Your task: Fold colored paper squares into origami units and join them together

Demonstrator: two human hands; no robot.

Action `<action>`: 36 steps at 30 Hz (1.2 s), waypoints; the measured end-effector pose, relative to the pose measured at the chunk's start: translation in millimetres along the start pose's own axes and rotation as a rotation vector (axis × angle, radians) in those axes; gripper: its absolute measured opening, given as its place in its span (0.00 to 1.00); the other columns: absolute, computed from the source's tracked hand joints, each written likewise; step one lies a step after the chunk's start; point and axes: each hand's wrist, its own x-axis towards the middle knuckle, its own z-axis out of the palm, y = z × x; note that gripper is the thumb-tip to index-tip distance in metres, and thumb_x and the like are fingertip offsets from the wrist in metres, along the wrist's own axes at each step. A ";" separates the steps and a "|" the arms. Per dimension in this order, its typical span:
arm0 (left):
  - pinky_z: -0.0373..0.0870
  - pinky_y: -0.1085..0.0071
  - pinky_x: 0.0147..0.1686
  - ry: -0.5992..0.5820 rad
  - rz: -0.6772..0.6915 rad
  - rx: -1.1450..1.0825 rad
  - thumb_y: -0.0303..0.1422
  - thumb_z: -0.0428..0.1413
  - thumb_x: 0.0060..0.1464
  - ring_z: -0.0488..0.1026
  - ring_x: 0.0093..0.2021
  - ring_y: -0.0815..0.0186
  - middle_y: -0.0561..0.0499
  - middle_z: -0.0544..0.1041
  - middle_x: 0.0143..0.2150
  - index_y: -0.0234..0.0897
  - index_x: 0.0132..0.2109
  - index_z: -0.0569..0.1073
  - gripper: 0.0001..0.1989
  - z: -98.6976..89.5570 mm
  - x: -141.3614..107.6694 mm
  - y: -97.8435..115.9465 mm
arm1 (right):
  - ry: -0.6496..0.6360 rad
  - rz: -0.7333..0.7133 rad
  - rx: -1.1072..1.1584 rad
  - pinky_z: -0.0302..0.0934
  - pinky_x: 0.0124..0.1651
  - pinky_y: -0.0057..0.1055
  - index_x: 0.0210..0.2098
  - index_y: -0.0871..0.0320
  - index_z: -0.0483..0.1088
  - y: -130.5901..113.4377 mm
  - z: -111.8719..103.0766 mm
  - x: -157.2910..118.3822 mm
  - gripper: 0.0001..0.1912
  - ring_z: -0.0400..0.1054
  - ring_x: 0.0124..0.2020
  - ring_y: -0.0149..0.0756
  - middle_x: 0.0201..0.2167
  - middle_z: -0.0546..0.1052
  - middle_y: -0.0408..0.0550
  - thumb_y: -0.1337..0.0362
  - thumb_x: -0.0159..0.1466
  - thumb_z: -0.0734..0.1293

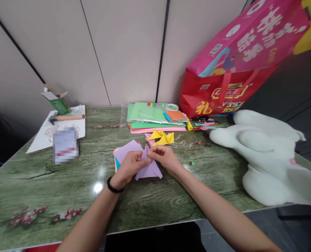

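Note:
A partly folded sheet of purple origami paper (149,170) is between my two hands, its narrow tip pointing away from me and two flared corners toward me. My left hand (131,165), with a black band on the wrist, grips its left side with thumb and fingers. On the other side my right hand (166,158) pinches the paper near the tip. Under and beside my left hand lies a stack of coloured paper squares (124,150), purple on top. Just beyond the hands sit yellow folded paper pieces (164,138) and a pink folded one (150,140).
Green and pink paper packs (145,115) lie against the wall, with small orange squares (177,116) on top. A red gift bag (202,91) and a white plush toy (265,150) take up the right. Leftward are a hammer (68,118), a white board (40,136) and a green box (59,104).

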 end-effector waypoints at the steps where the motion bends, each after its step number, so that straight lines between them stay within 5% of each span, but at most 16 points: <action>1: 0.52 0.78 0.16 -0.012 -0.009 -0.003 0.43 0.65 0.35 0.62 0.18 0.73 0.55 0.68 0.19 0.32 0.26 0.69 0.20 -0.7 0.0 0.0 | 0.007 -0.010 -0.002 0.56 0.28 0.26 0.21 0.58 0.72 0.6 0.2 0.1 0.13 0.61 0.23 0.27 0.20 0.71 0.40 0.55 0.44 0.74; 11: 0.54 0.78 0.16 -0.062 -0.062 -0.003 0.42 0.65 0.35 0.65 0.18 0.72 0.54 0.69 0.19 0.31 0.26 0.69 0.19 0.2 -1.3 2.3 | 0.055 -0.036 0.011 0.56 0.28 0.27 0.16 0.58 0.70 -1.5 0.5 -0.8 0.13 0.60 0.21 0.27 0.17 0.70 0.40 0.57 0.41 0.75; 18: 0.54 0.78 0.16 -0.067 -0.096 -0.005 0.41 0.66 0.34 0.63 0.17 0.74 0.55 0.69 0.18 0.32 0.25 0.67 0.19 0.1 -0.9 3.1 | 0.072 0.035 0.099 0.62 0.33 0.29 0.22 0.57 0.74 -1.3 -1.7 0.7 0.13 0.66 0.26 0.30 0.23 0.76 0.42 0.59 0.39 0.76; 36: 0.51 0.79 0.16 -0.109 -0.114 0.002 0.40 0.66 0.35 0.60 0.16 0.76 0.57 0.66 0.17 0.33 0.24 0.66 0.18 1.4 -1.6 1.6 | 0.082 0.099 0.189 0.53 0.25 0.25 0.17 0.59 0.67 -5.6 1.4 -0.7 0.14 0.57 0.19 0.24 0.16 0.68 0.36 0.59 0.41 0.75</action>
